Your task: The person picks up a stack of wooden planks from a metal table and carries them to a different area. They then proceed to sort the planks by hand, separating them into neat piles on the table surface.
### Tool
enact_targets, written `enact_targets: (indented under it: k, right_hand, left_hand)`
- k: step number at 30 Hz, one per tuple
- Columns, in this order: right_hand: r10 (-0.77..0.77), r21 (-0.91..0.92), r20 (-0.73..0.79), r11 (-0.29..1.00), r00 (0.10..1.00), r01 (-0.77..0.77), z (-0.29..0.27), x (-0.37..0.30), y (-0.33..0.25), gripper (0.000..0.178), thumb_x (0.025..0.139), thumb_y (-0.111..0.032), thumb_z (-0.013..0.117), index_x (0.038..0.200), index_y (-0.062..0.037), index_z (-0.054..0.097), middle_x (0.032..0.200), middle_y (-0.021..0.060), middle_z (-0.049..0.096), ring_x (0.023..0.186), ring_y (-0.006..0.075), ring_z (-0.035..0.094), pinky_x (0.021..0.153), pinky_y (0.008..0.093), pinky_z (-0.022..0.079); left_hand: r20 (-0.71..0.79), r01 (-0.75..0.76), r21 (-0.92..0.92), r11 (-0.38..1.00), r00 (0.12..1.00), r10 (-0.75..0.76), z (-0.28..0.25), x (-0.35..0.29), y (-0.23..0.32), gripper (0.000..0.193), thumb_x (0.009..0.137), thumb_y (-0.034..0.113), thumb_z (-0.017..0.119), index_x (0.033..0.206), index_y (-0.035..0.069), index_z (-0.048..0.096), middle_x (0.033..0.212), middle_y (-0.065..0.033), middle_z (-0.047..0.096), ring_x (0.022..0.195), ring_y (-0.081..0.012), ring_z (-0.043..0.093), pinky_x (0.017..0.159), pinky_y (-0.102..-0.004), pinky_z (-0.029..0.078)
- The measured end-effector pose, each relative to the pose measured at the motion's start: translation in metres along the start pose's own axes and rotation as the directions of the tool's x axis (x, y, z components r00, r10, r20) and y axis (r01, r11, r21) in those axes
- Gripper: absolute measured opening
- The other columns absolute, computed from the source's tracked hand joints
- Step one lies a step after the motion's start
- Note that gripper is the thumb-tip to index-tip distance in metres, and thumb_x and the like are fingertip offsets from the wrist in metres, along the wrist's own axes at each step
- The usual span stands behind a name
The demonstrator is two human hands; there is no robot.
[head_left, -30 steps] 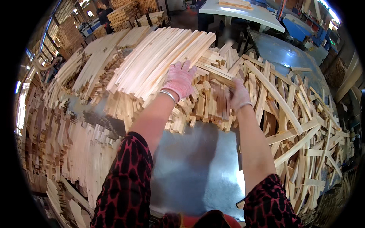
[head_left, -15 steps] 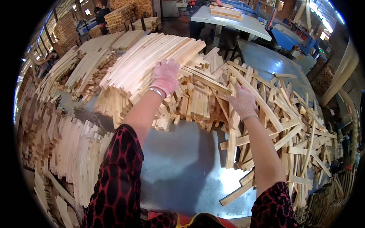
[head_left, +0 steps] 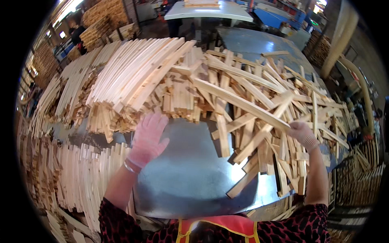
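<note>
Left hand (head_left: 148, 139), pink glove, fingers spread apart & flat, palm down, holding nothing; hovering over bare metal tabletop (head_left: 190, 178), fingertips just short of cut ends of neat slat stack (head_left: 133, 81) at 11 o'clock. Right hand (head_left: 302, 133), also gloved, closed around near end of long wooden slat (head_left: 239, 103); slat running from hand toward 10 o'clock, lying tilted across top of loose jumble of slats (head_left: 275, 121). Jumble w/ pieces crossing every which way, filling rt half of table, from 12 to 4 o'clock. Short offcuts bunched btwn stack & jumble at 12 o'clock. More sorted slats (head_left: 77, 174) standing in rows at 8–9 o'clock, below table edge. Forearms bare, sleeves dark red patterned at 6 o'clock, red apron strap btwn. Pale grey table (head_left: 210, 10) far off at 12 o'clock; curved duct pipe (head_left: 344, 36) at 2 o'clock.
</note>
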State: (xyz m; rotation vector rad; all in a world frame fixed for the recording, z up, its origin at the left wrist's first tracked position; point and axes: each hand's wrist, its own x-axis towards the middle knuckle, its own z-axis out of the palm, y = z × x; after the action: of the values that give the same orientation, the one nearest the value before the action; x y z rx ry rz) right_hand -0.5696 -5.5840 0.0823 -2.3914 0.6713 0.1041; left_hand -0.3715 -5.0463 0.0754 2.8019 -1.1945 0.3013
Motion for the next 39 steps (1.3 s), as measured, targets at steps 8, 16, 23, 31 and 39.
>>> enact_targets:
  k: [8, 16, 23, 31, 39]
  right_hand:
    - [-0.019, 0.497, 0.164, 0.865, 0.986, -0.066, -0.041, -0.202, 0.087, 0.048, 0.082, -0.031, 0.091, 0.113, 0.0014, 0.075, 0.088, 0.0007, 0.07, 0.079, 0.009, 0.06, 0.071, 0.0253, 0.05]
    - [0.267, 0.83, -0.44, 0.486, 0.857, 0.274, 0.016, -0.268, 0.123, 0.054, 0.092, -0.011, 0.069, 0.144, -0.0065, 0.057, 0.129, 0.0072, 0.061, 0.113, 0.0178, 0.059, 0.098, 0.0321, 0.047]
    - [0.411, 0.9, -0.238, 0.434, 0.88, 0.041, 0.181, -0.309, 0.079, 0.042, 0.09, -0.008, 0.07, 0.13, -0.0094, 0.056, 0.118, 0.014, 0.067, 0.102, 0.0287, 0.069, 0.093, 0.0402, 0.058]
    - [0.763, 0.909, -0.349, 0.136, 0.544, 0.393, 0.101, -0.398, 0.283, 0.025, 0.095, -0.007, 0.064, 0.118, 0.0011, 0.059, 0.09, 0.0112, 0.067, 0.077, 0.0232, 0.068, 0.07, 0.0376, 0.06]
    - [0.902, 0.875, -0.421, 0.432, 0.1, -0.217, -0.029, -0.418, 0.629, 0.031, 0.094, -0.008, 0.057, 0.124, -0.0001, 0.061, 0.087, 0.0119, 0.065, 0.08, 0.0249, 0.063, 0.074, 0.0377, 0.054]
  left_hand:
    - [-0.246, -0.322, 0.166, 0.932, 0.902, 0.355, -0.039, 0.006, 0.147, 0.086, 0.074, 0.036, 0.082, 0.149, 0.009, 0.049, 0.15, -0.0196, 0.048, 0.141, -0.0413, 0.043, 0.117, -0.0548, 0.034]
    - [-0.039, -0.239, -0.3, 0.923, 0.97, 0.238, 0.012, -0.008, 0.222, 0.078, 0.074, 0.027, 0.083, 0.144, 0.01, 0.056, 0.098, -0.0147, 0.071, 0.087, -0.0326, 0.071, 0.078, -0.0433, 0.057]
    - [0.031, -0.38, -0.681, 0.627, 0.839, 0.543, 0.044, -0.079, 0.42, 0.072, 0.086, 0.034, 0.075, 0.146, 0.002, 0.051, 0.127, -0.0207, 0.066, 0.112, -0.038, 0.066, 0.097, -0.047, 0.052]
    - [-0.044, -0.511, -0.524, 0.681, 0.815, 0.578, 0.109, 0.018, 0.496, 0.083, 0.082, 0.039, 0.079, 0.148, 0.0, 0.05, 0.148, -0.0262, 0.052, 0.14, -0.0412, 0.048, 0.117, -0.0494, 0.037]
    - [0.036, -0.512, -0.222, 0.83, 0.846, 0.531, 0.144, 0.131, 0.672, 0.07, 0.075, 0.035, 0.079, 0.131, -0.001, 0.057, 0.122, -0.02, 0.058, 0.122, -0.0389, 0.051, 0.108, -0.0508, 0.04]
